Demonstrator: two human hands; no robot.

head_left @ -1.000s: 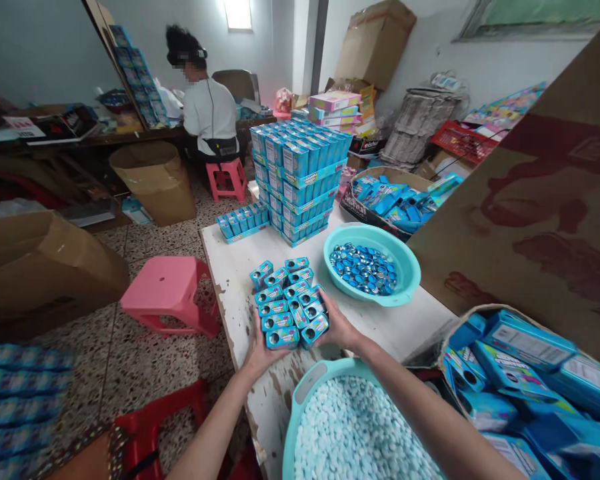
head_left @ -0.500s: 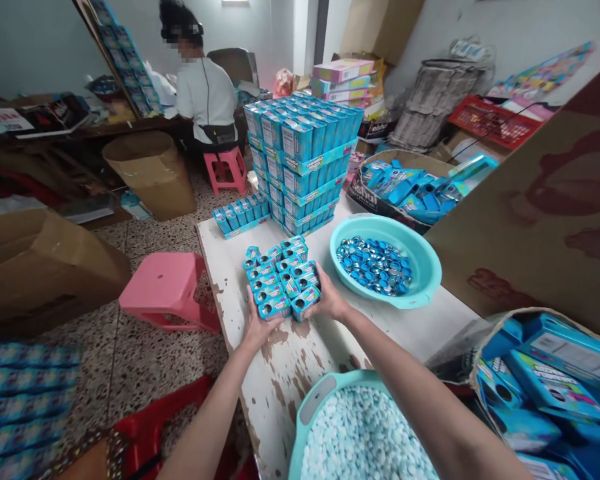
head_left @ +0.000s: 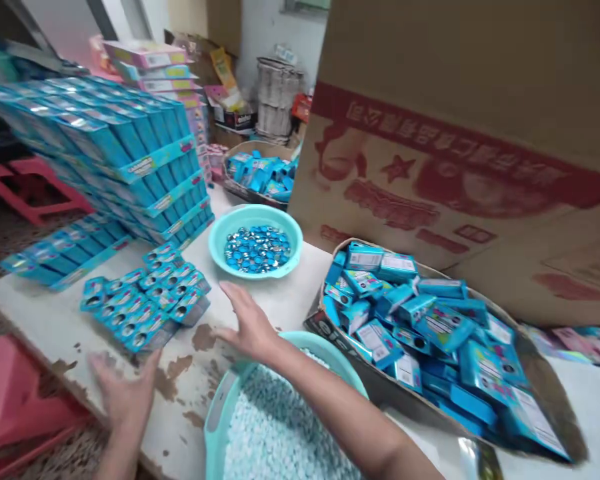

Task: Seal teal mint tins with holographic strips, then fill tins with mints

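A cluster of small blue candy boxes (head_left: 150, 293), each with a round dark hole on top, stands on the worn white table (head_left: 300, 300). My left hand (head_left: 123, 387) is just in front of the cluster, fingers spread and a little blurred, holding nothing. To the right of the boxes, my right hand (head_left: 245, 323) hovers with thumb and fingers apart, also holding nothing. Under my right forearm is a turquoise basin (head_left: 214, 417) full of pale blue-white candies (head_left: 280, 427). Beyond that hand sits another turquoise basin (head_left: 293, 257) with blue and silver caps (head_left: 257, 250).
Stacked trays of blue boxes (head_left: 130, 160) stand at the back left, with one more tray (head_left: 70, 253) beside them. A carton of loose blue boxes (head_left: 410, 320) lies at right before a large cardboard sheet (head_left: 455, 153). A pink stool (head_left: 15, 393) is at left.
Both hands have let go of the box cluster and drawn apart from it, fingers opening. The view has swung right, bringing the carton of loose boxes into fuller sight.
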